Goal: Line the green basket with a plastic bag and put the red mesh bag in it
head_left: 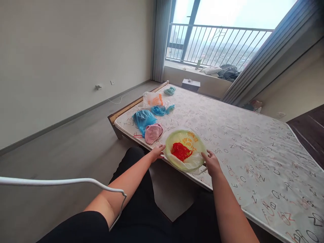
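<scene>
At the near edge of the mattress, a round pale-green basin [174, 163] is held between my two hands. A translucent white plastic bag [196, 162] with orange print lines it and hangs over its rim. Inside lies a crumpled bright red bundle [181, 152], whose kind I cannot make out. My left hand [157, 153] is closed on the left side of the rim. On the right side, my right hand [210, 162] grips the rim and bag edge, thumb above. Just beyond my left hand lies a folded pink cloth [154, 133].
The letter-printed mattress [243, 152] rests on a wooden bed frame [113, 123]. Along its left side lie blue plastic bags [144, 118], a white bag with orange print [152, 99] and a teal bundle [169, 90]. A white cable [63, 182] crosses before my left arm.
</scene>
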`<act>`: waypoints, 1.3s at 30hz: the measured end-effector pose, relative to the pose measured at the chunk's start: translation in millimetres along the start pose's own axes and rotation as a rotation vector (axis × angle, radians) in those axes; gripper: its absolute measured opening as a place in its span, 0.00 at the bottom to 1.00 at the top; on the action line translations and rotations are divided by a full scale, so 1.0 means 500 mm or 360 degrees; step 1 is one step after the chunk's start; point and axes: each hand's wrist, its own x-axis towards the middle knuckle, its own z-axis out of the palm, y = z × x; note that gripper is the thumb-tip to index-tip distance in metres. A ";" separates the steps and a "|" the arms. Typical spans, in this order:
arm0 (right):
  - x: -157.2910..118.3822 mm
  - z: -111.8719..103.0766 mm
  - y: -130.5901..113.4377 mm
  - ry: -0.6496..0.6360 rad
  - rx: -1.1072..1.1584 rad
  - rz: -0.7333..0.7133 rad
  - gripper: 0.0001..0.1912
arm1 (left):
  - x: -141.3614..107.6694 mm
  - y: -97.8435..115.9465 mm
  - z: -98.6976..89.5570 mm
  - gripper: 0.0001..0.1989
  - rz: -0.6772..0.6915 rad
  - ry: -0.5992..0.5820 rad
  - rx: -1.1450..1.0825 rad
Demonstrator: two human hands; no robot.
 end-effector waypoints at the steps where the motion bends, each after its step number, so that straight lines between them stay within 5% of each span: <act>1: 0.005 0.001 -0.003 0.0015 0.0049 0.0024 0.32 | -0.003 -0.010 0.004 0.38 0.0022 -0.0052 -0.0005; 9: -0.009 -0.007 0.034 0.0256 0.0561 0.0086 0.29 | -0.012 -0.026 0.008 0.39 0.0104 -0.0135 -0.0088; 15: -0.050 -0.009 0.075 0.0244 0.0708 0.0336 0.18 | 0.005 -0.037 0.003 0.42 0.0029 -0.0099 -0.0058; 22: -0.071 0.033 0.076 0.0347 0.0851 0.0521 0.15 | 0.013 -0.043 0.012 0.37 -0.0061 -0.0018 0.0057; 27: -0.065 0.062 0.069 0.0483 0.0920 0.0390 0.16 | -0.004 -0.039 0.014 0.33 -0.0058 0.0034 0.0088; 34: -0.051 0.068 0.075 0.0328 0.1135 0.0451 0.16 | -0.022 -0.036 0.002 0.28 0.0010 0.0058 0.0026; 39: -0.050 0.040 0.061 0.0437 0.1266 0.0014 0.23 | 0.000 -0.035 -0.009 0.24 0.0083 0.0074 -0.0025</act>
